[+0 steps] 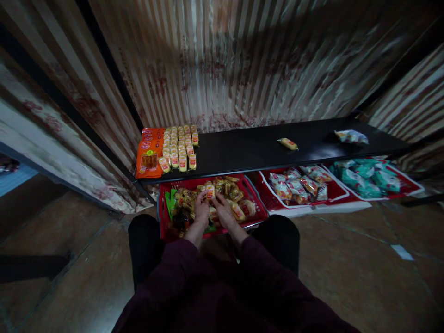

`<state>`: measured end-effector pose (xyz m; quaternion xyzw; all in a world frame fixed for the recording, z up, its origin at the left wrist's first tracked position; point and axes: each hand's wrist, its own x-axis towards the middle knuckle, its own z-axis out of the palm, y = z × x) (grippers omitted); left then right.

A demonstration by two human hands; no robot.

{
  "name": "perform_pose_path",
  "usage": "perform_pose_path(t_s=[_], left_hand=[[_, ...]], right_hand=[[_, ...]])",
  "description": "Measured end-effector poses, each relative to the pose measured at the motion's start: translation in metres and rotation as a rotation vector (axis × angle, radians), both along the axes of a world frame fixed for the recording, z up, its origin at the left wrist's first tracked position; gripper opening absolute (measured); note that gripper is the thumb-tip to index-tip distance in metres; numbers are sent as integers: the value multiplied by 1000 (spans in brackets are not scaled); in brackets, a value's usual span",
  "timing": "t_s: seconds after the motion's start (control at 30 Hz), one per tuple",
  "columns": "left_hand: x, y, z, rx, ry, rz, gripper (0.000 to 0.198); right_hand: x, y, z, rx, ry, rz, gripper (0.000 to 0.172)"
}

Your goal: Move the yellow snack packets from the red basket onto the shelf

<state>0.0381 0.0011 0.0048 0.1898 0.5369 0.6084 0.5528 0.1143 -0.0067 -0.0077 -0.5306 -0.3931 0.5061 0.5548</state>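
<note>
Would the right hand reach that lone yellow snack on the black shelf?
Probably yes: nothing visible blocks the right hand from the yellow snack, though it's busy at a wrapped packet.

One head-worn camera looks forward and down. It faces a striped curtain (215,69), the shelf (239,147) close below.

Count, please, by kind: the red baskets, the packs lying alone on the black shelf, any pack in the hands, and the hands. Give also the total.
Red baskets: 3 (left basket, middle basket, right basket)
Lone packs on the black shelf: 2 (yellow pack, whitish pack)
Held pack: 1
Hands: 2 (left hand, right hand)
Total: 8
</note>
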Motion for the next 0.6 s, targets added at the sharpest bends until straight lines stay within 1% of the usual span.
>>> perform_pose_path(t_s=[0.13, 0.2, 0.3, 0.37, 0.5, 0.6], left_hand=[[2, 4, 3, 103, 77, -57, 37], [4, 6, 3, 135, 84, -64, 37], [7, 12, 4, 155, 88, -57, 37], [9, 16, 7, 164, 127, -68, 37], [11, 27, 19, 167, 238, -78, 37], [13, 36, 33, 181, 217, -27, 38]], right_hand=[[4, 9, -4, -32, 46, -23, 48], [7, 13, -4, -31, 38, -42, 49], [12, 20, 1, 3, 40, -46, 47], [15, 25, 5, 17, 43, -45, 47], [20, 38, 15, 37, 21, -23, 46], [21, 52, 19, 55, 19, -20, 44]])
